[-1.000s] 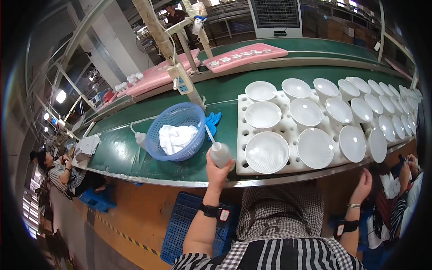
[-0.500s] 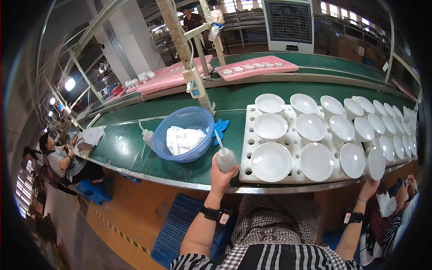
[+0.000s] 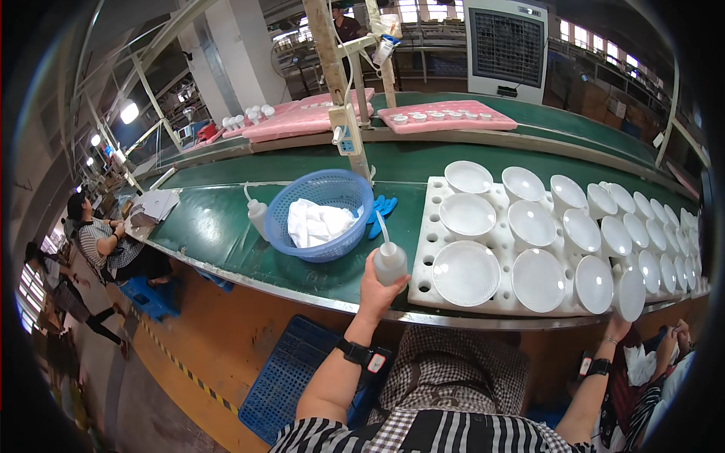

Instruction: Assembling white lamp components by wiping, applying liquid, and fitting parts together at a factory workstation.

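Note:
My left hand (image 3: 375, 293) is wrapped round a translucent white squeeze bottle (image 3: 390, 264) with a thin bent spout, upright over the table's front edge. My right hand (image 3: 617, 329) grips a white round lamp cover (image 3: 630, 293) from below, at the front edge of a white foam tray (image 3: 429, 302). The cover is tilted, its round face toward me; my fingertips are partly hidden behind it. Several like covers (image 3: 538, 279) stand in rows on the tray, which has round holes.
A blue plastic basket (image 3: 276, 230) with white cloth (image 3: 321, 224) stands left of the tray, beside a second squeeze bottle (image 3: 257, 215) and blue gloves (image 3: 385, 209). Behind rises a post with a socket (image 3: 347, 141). A co-worker's hands (image 3: 672, 343) are close on my right.
The view has turned slightly left, so the table and its things sit further right in the picture. Both hands keep their hold on the bottle and the lamp cover.

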Available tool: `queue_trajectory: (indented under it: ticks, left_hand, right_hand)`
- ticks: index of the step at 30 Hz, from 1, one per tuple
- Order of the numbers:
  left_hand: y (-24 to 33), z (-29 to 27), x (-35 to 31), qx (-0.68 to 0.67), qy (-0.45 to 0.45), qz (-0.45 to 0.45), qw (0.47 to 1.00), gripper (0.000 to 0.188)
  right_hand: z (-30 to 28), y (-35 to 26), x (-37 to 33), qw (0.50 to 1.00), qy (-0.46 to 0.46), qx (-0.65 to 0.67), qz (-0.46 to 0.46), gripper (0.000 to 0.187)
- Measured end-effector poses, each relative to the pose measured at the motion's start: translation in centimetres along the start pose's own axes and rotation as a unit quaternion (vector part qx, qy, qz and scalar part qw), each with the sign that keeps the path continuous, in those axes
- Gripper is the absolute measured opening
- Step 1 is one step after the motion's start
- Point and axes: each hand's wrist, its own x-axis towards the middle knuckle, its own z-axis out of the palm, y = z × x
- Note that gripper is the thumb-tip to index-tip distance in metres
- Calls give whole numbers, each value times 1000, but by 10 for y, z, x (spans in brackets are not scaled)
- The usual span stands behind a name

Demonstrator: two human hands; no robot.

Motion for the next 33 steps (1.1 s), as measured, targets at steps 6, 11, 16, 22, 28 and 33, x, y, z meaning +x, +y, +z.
queue_trajectory:
  ticks: [6,11,16,22,28,33]
  left_hand:
    - [1,1,0,-3,-5,-5,1000,76]
    - [6,0,0,-23,-14,-17,999,75]
    - [4,0,1,-9,-6,-7,1000,75]
    - [1,0,2,-22,-10,23,999,76]
    - [-5,-1,1,-12,-7,19,1000,81]
    - [-11,0,3,-12,-8,20,1000,83]
  right_hand:
    - [6,25,8,997,-37,-61,10,43]
    - [11,25,9,993,-24,-109,24,43]
    - [9,22,8,999,-5,-44,-7,42]
    - [-27,-12,-6,998,-40,-47,6,41]
    - [-80,-106,-77,992,0,89,85,28]
    - [-116,-212,-162,956,-186,228,6,11]
